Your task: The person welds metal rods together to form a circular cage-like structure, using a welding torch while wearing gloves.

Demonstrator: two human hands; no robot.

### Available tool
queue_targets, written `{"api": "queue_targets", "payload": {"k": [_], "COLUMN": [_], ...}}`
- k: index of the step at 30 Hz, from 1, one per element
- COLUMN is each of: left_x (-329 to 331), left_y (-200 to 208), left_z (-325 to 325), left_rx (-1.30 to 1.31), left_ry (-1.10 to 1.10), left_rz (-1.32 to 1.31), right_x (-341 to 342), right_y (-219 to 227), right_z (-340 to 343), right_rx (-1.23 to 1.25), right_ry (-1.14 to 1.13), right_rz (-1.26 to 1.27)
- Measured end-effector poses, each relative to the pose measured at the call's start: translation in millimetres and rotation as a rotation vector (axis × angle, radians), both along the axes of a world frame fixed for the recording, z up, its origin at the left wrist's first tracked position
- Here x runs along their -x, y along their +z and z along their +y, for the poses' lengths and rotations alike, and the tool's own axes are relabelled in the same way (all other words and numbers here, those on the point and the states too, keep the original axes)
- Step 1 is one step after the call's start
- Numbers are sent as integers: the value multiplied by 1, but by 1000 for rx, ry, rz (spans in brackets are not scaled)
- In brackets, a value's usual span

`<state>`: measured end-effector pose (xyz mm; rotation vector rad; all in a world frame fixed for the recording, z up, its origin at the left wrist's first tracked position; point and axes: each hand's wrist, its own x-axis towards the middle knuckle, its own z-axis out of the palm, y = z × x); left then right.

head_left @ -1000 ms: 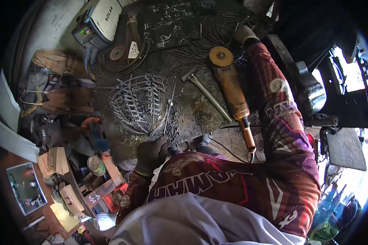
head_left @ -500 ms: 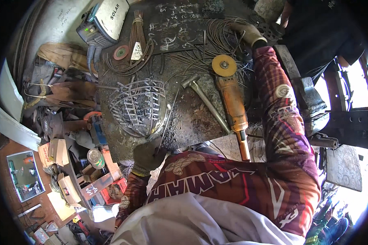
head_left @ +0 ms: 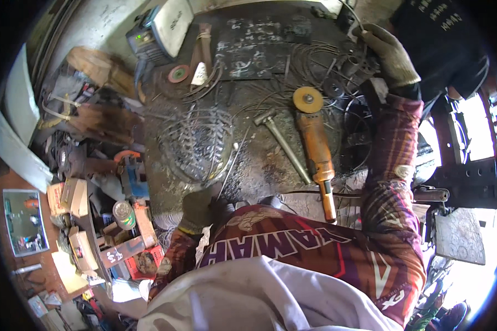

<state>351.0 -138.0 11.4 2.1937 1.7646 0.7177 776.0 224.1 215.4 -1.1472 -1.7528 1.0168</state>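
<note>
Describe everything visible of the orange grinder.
The grinder has a worn, grime-darkened orange casing, a round yellowish disc and a slim orange handle. It lies on the dark bench, disc at the far end, handle past the near edge. The hammer lies close on its left; contact unclear. No hand touches it.

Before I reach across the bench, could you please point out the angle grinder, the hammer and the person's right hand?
Angle grinder (head_left: 318, 151): head view, on the middle of its orange body.
Hammer (head_left: 286, 150): head view, midway along its metal handle.
Right hand (head_left: 389, 54): head view, on the back of its glove.
</note>
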Motion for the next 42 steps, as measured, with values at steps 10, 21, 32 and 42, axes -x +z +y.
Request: {"api": "queue_targets", "payload": {"k": [10, 21, 32, 42], "left_x": [9, 117, 145, 161], "left_y": [9, 34, -11, -30], "left_z": [3, -4, 41, 28], "left_rx": [-91, -368, -274, -260], "left_ry": [-36, 464, 310, 393], "left_rz": [-146, -279, -269, -611], "right_x": [126, 278, 267, 186], "right_y": [-7, -110, -183, -229], "right_z": [-95, -158, -148, -208], "right_rx": [-30, -66, -138, 163], "right_ry": [337, 490, -109, -411], "right_rz": [-336, -452, 168, 31]}}
